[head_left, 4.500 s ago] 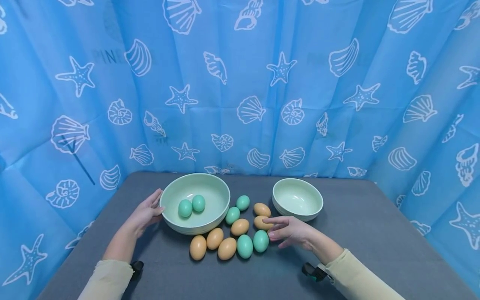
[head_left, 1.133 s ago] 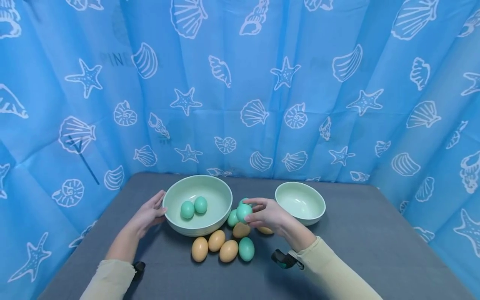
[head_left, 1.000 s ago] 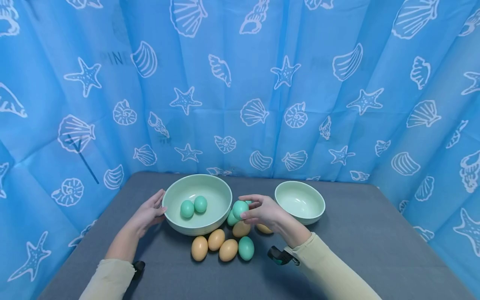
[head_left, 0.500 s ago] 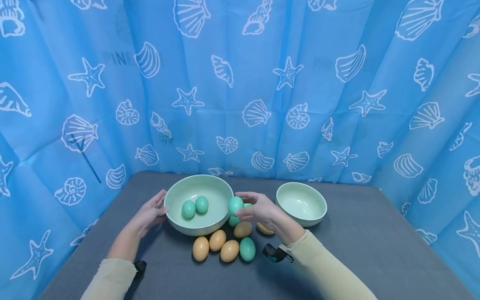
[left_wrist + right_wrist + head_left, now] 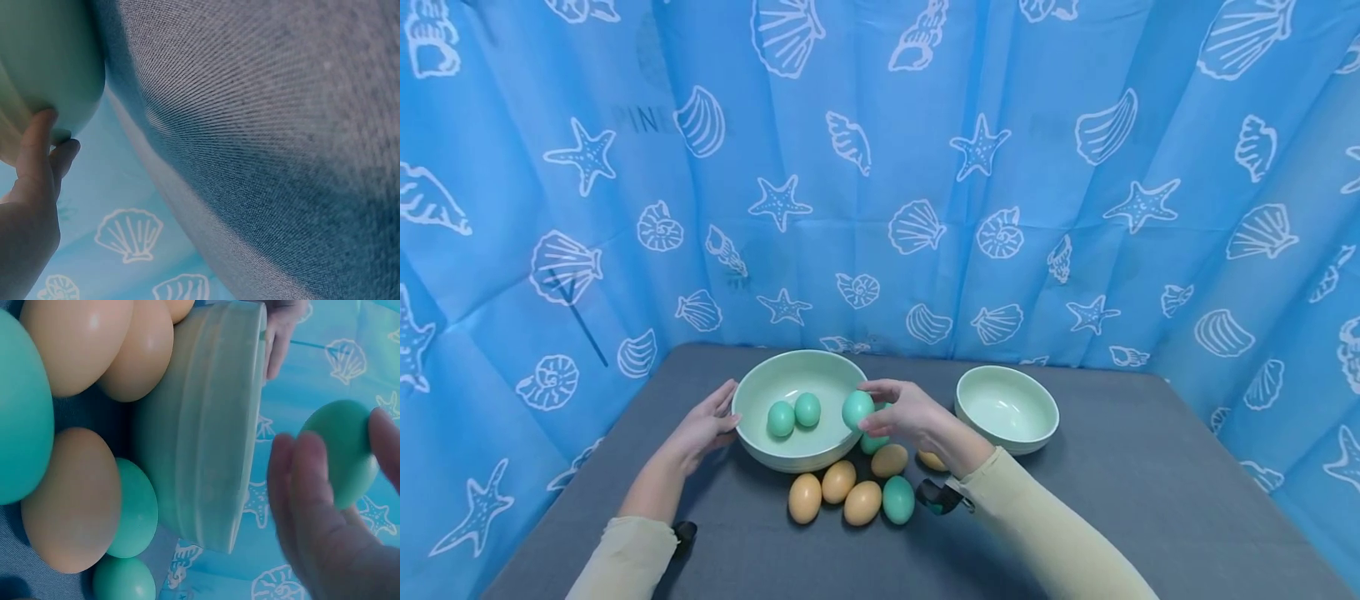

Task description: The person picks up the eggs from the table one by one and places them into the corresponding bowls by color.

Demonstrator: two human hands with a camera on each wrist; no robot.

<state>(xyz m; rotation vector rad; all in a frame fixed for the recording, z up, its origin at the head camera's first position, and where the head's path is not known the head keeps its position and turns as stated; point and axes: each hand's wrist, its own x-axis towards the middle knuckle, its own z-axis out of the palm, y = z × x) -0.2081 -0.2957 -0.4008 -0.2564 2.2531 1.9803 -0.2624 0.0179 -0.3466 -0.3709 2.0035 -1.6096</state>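
Clearly, hands (image 5: pixel 703 429) (image 5: pixel 906 412) flank the larger bowl (image 5: pixel 793 458), right pinching an egg (image 5: pixel 855 408).

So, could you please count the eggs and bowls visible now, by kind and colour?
Green eggs: 6 (2 in the larger bowl, 1 in the right hand, 3 on the table)
Brown eggs: 5 visible (the right hand may hide others)
Pale green bowls: 2
Total: 13

Counted: two bowls, a large bowl (image 5: pixel 797 459) touching the left fingers (image 5: pixel 36 147), a small bowl (image 5: pixel 996 390) right of the right fingers (image 5: pixel 310 464); six green eggs (image 5: pixel 857 409), one pinched in these; five orange eggs (image 5: pixel 862 503) visible near them.
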